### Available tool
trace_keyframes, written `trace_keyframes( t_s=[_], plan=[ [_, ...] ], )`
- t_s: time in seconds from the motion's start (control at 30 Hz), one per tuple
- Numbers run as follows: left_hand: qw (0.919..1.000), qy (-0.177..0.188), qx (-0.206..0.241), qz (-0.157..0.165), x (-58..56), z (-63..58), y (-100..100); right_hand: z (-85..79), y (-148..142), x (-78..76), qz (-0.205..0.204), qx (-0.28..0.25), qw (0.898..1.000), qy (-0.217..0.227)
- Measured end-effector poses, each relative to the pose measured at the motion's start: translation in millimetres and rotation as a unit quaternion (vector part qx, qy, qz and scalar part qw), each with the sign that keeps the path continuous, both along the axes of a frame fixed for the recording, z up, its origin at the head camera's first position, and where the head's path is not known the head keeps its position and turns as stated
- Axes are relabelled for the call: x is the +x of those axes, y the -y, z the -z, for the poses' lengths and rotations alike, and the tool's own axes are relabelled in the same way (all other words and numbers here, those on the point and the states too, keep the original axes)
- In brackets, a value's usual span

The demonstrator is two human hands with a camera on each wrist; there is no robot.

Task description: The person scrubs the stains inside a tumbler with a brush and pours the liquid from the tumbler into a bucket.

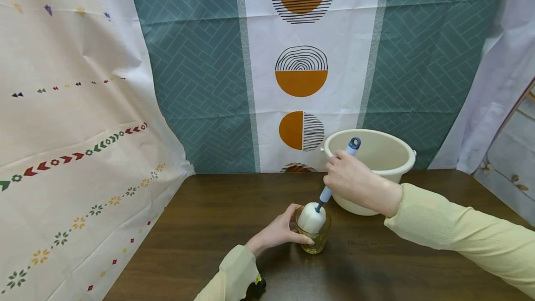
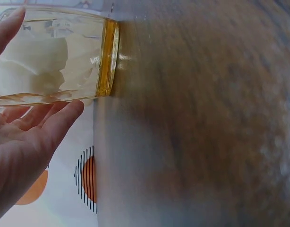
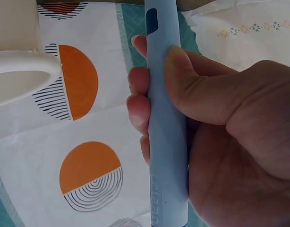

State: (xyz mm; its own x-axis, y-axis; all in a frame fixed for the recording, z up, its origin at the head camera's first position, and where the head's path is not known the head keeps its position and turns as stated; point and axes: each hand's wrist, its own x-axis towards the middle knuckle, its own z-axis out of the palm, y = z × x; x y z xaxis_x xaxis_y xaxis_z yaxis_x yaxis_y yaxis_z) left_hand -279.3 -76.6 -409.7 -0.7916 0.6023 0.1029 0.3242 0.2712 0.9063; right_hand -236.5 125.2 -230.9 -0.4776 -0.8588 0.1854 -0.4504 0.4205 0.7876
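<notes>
In the head view my left hand holds an amber glass cup, thumb along the near side and fingers behind. The cup stands upright on the wooden table. A cup brush with a white sponge head is partly inside the cup, its top above the rim. My right hand grips the brush's light-blue handle, which slants up to the right. In the left wrist view the white sponge shows through the clear wall of the glass cup. The right wrist view shows fingers and thumb wrapped round the brush handle.
A cream bucket stands behind my right hand, close to the back edge of the brown table. Patterned cloths hang behind the table and on both sides. A small black object sits at my left wrist.
</notes>
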Motion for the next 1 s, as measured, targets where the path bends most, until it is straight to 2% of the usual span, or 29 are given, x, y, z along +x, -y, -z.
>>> trace_keyframes(
  t_s=[0.2,0.23,0.5,0.73,1.0],
  plan=[
    [0.9999,0.011,0.009,-0.002,0.2,-0.1,-1,-0.6,-2,0.2,0.005,-0.002,1.000,-0.007],
    [0.9999,0.012,0.010,-0.001,0.4,-0.3,-1,-3.6,0,4.3,0.019,0.001,1.000,-0.006],
    [0.9999,0.008,0.010,0.003,0.4,-0.3,-1,-3.5,-3,5.2,0.033,0.002,0.999,-0.013],
    [0.9994,0.010,0.029,0.017,0.6,-0.1,-1,-2.1,-8,5.4,0.025,-0.017,0.999,-0.011],
    [0.9995,0.009,0.028,0.012,1.7,-0.9,-1,-0.6,-12,5.6,0.022,-0.035,0.999,-0.004]
  ],
)
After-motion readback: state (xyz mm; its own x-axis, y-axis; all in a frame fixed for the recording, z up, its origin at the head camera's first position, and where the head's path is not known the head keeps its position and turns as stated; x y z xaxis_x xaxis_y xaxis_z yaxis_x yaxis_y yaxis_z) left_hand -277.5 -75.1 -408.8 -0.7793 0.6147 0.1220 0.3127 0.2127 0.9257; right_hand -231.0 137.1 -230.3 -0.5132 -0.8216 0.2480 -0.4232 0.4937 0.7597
